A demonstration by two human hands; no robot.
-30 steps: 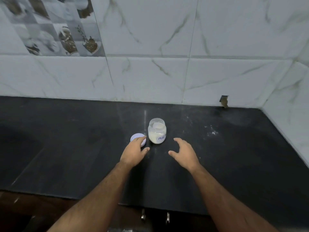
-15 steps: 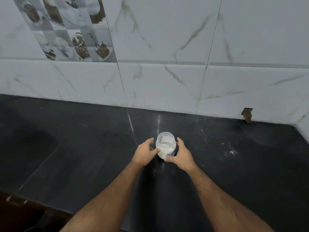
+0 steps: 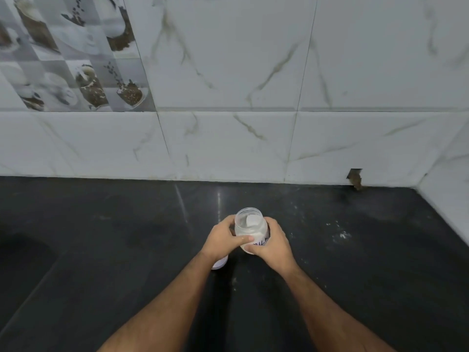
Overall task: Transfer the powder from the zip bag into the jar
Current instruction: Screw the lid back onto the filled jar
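A small clear jar (image 3: 250, 226) with white powder inside and a handwritten label is lifted a little off the black countertop (image 3: 114, 250). Its mouth is uncovered. My left hand (image 3: 223, 241) grips its left side and my right hand (image 3: 270, 243) wraps its right and lower side. The jar's white lid (image 3: 220, 263) lies on the counter, mostly hidden under my left wrist. No zip bag is in view.
White marble-look tiles (image 3: 228, 138) form the back wall, and a side wall meets the counter at the right. Spilled powder specks (image 3: 341, 233) dot the counter right of the jar. A chipped hole (image 3: 355, 177) sits at the base of the back wall.
Both hands closed in from the counter onto the jar and raised it. The lid, beside my left hand before, now lies under my left wrist.
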